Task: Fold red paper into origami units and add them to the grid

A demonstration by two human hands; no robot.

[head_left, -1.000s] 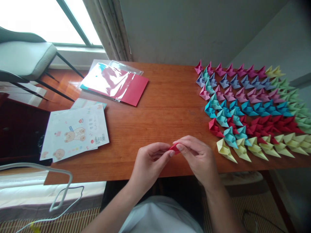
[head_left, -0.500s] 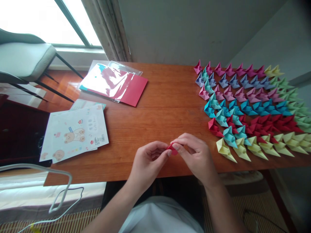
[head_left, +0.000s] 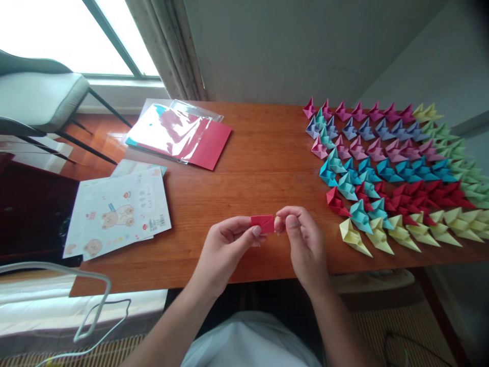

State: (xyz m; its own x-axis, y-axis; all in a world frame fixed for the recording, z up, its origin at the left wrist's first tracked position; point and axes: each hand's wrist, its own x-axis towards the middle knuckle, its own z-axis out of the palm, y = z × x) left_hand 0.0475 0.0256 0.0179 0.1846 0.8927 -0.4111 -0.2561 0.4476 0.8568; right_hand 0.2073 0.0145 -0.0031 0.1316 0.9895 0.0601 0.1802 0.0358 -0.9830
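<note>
A small folded piece of red paper (head_left: pixel 263 223) is pinched between the thumb and fingers of my left hand (head_left: pixel 229 250), above the table near its front edge. It is a flat rectangle with a diagonal crease across its face. My right hand (head_left: pixel 307 244) is at the paper's right end, its fingers curled and its thumb lifted away from them. Its fingertips are close beside the edge; whether they touch it I cannot tell. Right of my hands stand rows of folded paper shapes, among them a yellow one (head_left: pixel 354 237) and a red one (head_left: pixel 336 201).
On the wooden table (head_left: pixel 260 168), a plastic packet of coloured paper (head_left: pixel 208 145) lies at the back left. Sheets with a printed bear (head_left: pixel 118 211) are in front of it. A chair (head_left: pixel 42 102) stands left by the window, and a white cable (head_left: pixel 103 306) hangs at the front left.
My right thumb and fingers have parted from the red paper and moved slightly right. The paper now shows its flat face, held in my left hand alone.
</note>
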